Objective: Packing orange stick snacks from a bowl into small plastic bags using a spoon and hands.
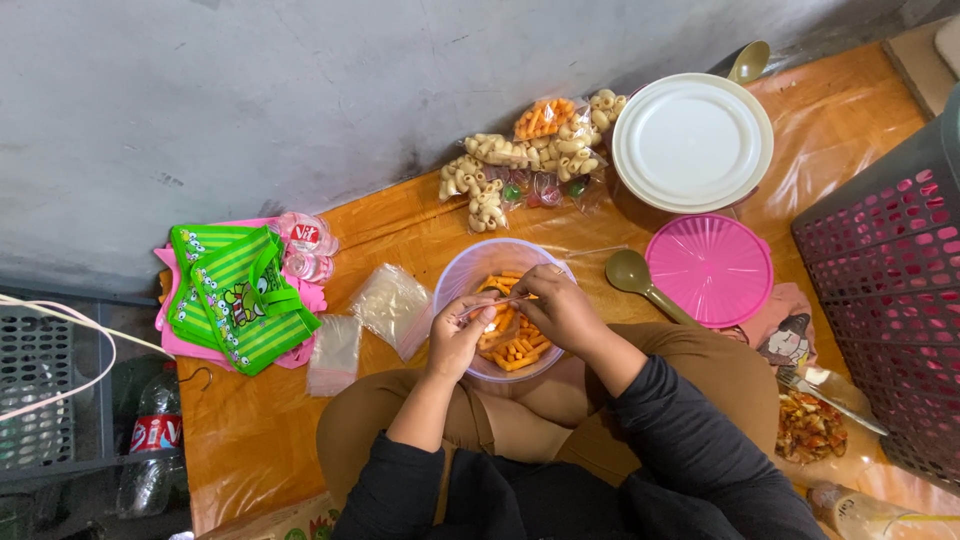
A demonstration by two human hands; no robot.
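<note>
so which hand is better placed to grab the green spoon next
Right, probably. The right hand is over the bowl's right side, and the green spoon lies just beyond that rim. The left hand sits on the far side and would have to cross over.

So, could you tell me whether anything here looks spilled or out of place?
Nothing looks spilled. Both hands, left and right, work over the bowl of orange snacks; filled bags lie heaped by the wall.

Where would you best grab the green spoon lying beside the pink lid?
Probably by its handle, coming from above. The spoon lies flat on the mat, bowl toward the wall; its handle runs back toward the person's knee, its end hidden. The pink lid crowds one side.
</note>
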